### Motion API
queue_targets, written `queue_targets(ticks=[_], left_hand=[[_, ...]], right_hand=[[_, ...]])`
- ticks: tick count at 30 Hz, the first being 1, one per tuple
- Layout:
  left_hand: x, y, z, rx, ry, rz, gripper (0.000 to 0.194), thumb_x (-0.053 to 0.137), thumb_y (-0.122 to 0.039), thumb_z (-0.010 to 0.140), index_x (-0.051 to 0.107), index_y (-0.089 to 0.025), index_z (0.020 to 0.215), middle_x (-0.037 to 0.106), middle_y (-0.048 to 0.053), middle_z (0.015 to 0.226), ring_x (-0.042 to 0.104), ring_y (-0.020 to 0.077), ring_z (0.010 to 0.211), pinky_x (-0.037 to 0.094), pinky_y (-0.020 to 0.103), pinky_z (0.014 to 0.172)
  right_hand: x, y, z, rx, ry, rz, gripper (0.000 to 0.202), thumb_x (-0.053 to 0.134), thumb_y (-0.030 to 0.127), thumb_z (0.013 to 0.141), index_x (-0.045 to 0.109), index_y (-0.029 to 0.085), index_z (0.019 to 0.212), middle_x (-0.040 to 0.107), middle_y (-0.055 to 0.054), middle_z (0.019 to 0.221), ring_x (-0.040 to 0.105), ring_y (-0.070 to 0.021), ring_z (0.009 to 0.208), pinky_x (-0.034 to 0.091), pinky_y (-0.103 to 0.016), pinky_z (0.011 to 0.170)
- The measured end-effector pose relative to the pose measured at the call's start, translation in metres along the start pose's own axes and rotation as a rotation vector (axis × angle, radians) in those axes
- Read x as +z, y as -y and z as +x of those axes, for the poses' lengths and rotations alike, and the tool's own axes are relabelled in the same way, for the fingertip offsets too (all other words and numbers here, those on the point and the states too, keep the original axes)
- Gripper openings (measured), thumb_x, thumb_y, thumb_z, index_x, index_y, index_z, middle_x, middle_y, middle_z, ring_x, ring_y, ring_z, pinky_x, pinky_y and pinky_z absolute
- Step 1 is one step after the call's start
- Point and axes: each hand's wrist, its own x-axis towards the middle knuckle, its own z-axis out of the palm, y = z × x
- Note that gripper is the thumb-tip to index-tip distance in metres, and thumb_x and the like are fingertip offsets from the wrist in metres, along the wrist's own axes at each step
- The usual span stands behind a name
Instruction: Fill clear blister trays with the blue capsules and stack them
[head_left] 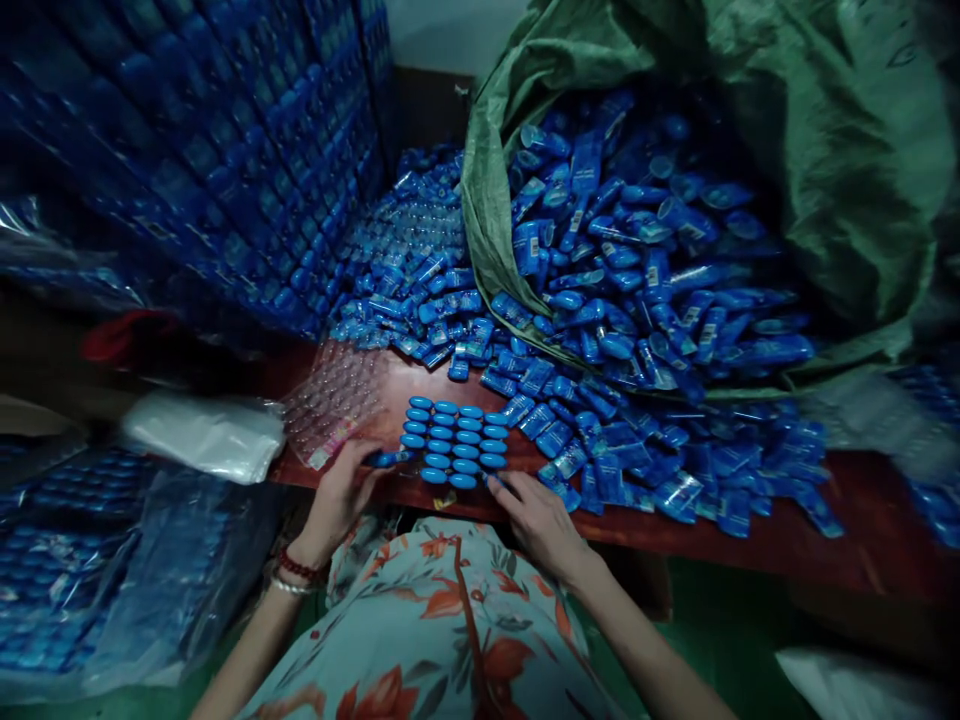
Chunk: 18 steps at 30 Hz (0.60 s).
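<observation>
In front of me, blue tubes [454, 437] with oval ends facing up are packed in four columns near the table's front edge. At the left side of this block, my left hand [341, 497] is closed with its fingertips on a blue tube [386, 459] that lies sideways. The thumb and fingers of my right hand [538, 518] are pinched at the block's near right corner, on a small blue piece that looks like another tube, mostly hidden. Beside my left hand lies a clear plastic tray [337, 390] with rows of moulded pockets.
A large green sack [487, 200] lies open at the back right, spilling loose blue tubes [645, 450] over the red-brown table [862, 510]. Tall stacks of packed blue goods [225, 130] rise at left. A folded white plastic bag [206, 435] rests at the left edge.
</observation>
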Motion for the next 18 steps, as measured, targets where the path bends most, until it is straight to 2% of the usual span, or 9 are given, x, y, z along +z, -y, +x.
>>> queue_targets(ticks=[4, 7, 12, 16, 18], left_hand=[[0.016, 0.002, -0.002, 0.116, 0.072, 0.101, 0.026, 0.038, -0.016, 0.09, 0.057, -0.019, 0.108, 0.061, 0.007, 0.098, 0.06, 0.0145, 0.086, 0.05, 0.025, 0.073], [0.012, 0.002, 0.001, 0.207, 0.117, 0.183, 0.029, 0.037, -0.014, 0.091, 0.056, -0.018, 0.112, 0.061, 0.008, 0.096, 0.059, 0.015, 0.083, 0.05, 0.027, 0.073], [0.001, -0.005, 0.014, 0.342, 0.275, 0.285, 0.027, 0.037, -0.013, 0.09, 0.056, -0.017, 0.109, 0.061, 0.007, 0.095, 0.056, 0.016, 0.081, 0.05, 0.027, 0.071], [0.008, -0.011, 0.021, 0.391, 0.386, 0.365, 0.024, 0.042, -0.012, 0.088, 0.058, -0.016, 0.105, 0.06, 0.008, 0.096, 0.054, 0.0194, 0.085, 0.049, 0.031, 0.074], [0.013, -0.011, 0.02, 0.398, 0.371, 0.398, 0.026, 0.043, -0.011, 0.087, 0.058, -0.016, 0.107, 0.06, 0.009, 0.096, 0.053, 0.0202, 0.084, 0.048, 0.031, 0.071]], right_hand=[[-0.019, 0.004, 0.019, 0.009, 0.21, -0.021, 0.033, 0.043, 0.005, 0.084, 0.056, 0.019, 0.112, 0.058, -0.007, 0.092, 0.054, -0.0177, 0.082, 0.045, -0.028, 0.069], [-0.024, 0.004, 0.027, 0.046, 0.244, 0.001, 0.035, 0.044, 0.003, 0.082, 0.058, 0.02, 0.109, 0.057, -0.006, 0.092, 0.053, -0.0166, 0.081, 0.043, -0.026, 0.067], [-0.011, 0.006, 0.02, 0.107, 0.146, -0.035, 0.033, 0.042, 0.008, 0.087, 0.059, 0.021, 0.111, 0.058, -0.008, 0.097, 0.052, -0.0168, 0.082, 0.041, -0.028, 0.071], [0.004, 0.01, 0.009, 0.105, -0.015, -0.16, 0.033, 0.041, 0.011, 0.089, 0.06, 0.023, 0.114, 0.058, -0.01, 0.102, 0.05, -0.0205, 0.091, 0.04, -0.032, 0.073], [0.011, 0.011, 0.006, 0.124, -0.113, -0.165, 0.035, 0.04, 0.01, 0.089, 0.06, 0.023, 0.115, 0.058, -0.011, 0.103, 0.049, -0.0205, 0.094, 0.04, -0.033, 0.076]])
